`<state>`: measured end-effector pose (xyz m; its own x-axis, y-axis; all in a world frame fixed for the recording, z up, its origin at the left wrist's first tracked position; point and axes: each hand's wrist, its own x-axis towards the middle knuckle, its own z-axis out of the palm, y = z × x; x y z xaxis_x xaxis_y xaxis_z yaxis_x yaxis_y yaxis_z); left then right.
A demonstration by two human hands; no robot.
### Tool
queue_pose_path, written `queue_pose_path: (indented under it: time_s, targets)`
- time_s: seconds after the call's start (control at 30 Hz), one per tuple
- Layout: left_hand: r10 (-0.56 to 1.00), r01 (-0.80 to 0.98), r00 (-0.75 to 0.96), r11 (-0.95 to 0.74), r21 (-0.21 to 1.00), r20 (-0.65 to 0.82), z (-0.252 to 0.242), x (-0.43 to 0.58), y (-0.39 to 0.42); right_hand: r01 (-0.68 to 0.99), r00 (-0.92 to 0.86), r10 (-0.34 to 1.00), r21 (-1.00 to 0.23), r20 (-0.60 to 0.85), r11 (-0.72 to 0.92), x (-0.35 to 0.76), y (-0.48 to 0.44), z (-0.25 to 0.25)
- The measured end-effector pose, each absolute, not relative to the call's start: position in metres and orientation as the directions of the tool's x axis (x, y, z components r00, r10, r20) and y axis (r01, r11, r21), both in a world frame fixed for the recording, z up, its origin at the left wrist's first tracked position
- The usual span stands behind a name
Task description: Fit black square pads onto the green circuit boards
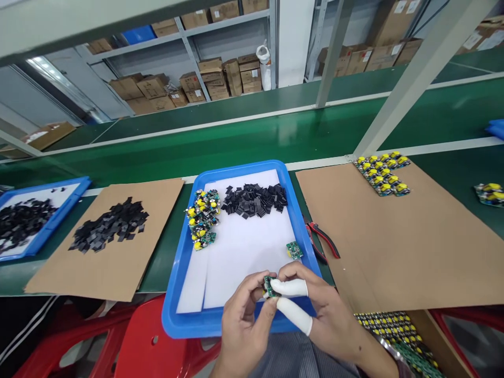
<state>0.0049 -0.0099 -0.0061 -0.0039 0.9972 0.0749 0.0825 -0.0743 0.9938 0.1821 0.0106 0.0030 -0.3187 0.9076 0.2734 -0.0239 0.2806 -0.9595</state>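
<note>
Between my two hands is a small green circuit board (pixel 269 286), held over the front part of a blue tray (pixel 183 252). My left hand (pixel 248 320) pinches its left side and lower edge. White finger cots cover the thumb and index finger of my right hand (pixel 315 299), which press on the board's right side. Part of the board is hidden by the fingers. Another circuit board (pixel 294 250) lies in the tray just beyond my right hand. Several boards with yellow components (pixel 202 218) are heaped along the tray's left side, beside a pile of black flat pieces (pixel 254 200).
Red-handled pliers (pixel 323 240) lie against the tray's right side. Cardboard on the right (pixel 394 241) bears rows of boards (pixel 381 173). Left of the tray, more black pieces (pixel 112 226) lie on cardboard. A box of boards (pixel 401 336) stands low at right; a red chair (pixel 151 338) is at left.
</note>
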Motion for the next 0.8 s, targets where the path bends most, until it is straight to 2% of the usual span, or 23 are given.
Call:
queue_pose_path:
  time_s: [0.1, 0.23, 0.37, 0.5, 0.6, 0.7, 0.8]
  targets:
    - [0.998, 0.041, -0.039, -0.040, 0.998, 0.042, -0.009, 0.005, -0.012, -0.042, -0.333, 0.913, -0.971, 0.237, 0.237, 0.186, 0.010, 0.005]
    - [0.998, 0.030, -0.046, -0.036, 0.999, 0.037, -0.011, 0.003, -0.013, 0.022, -0.300, 0.901, -0.942, 0.314, 0.335, 0.183, 0.004, 0.005]
    - [0.995, 0.109, -0.009, -0.098, 0.989, 0.100, -0.008, 0.002, -0.012, 0.059, -0.330, 0.859, -0.900, 0.392, 0.433, 0.182, 0.003, 0.004]
    - [0.989, 0.150, 0.035, -0.146, 0.978, 0.142, -0.008, 0.004, -0.013, 0.059, -0.351, 0.848, -0.895, 0.397, 0.442, 0.186, 0.008, 0.002]
    - [0.974, 0.228, 0.139, -0.209, 0.951, 0.181, -0.004, -0.006, -0.010, 0.076, -0.352, 0.835, -0.876, 0.424, 0.477, 0.190, 0.010, -0.006]
    - [0.945, 0.502, 0.165, -0.328, 0.800, 0.284, 0.011, -0.037, 0.009, 0.199, -0.262, 0.827, -0.810, 0.498, 0.551, 0.193, 0.008, -0.019]
    - [0.865, 0.823, 0.126, -0.364, 0.436, 0.485, 0.030, -0.081, 0.049, 0.320, -0.218, 0.837, -0.774, 0.501, 0.546, 0.192, 0.006, -0.033]
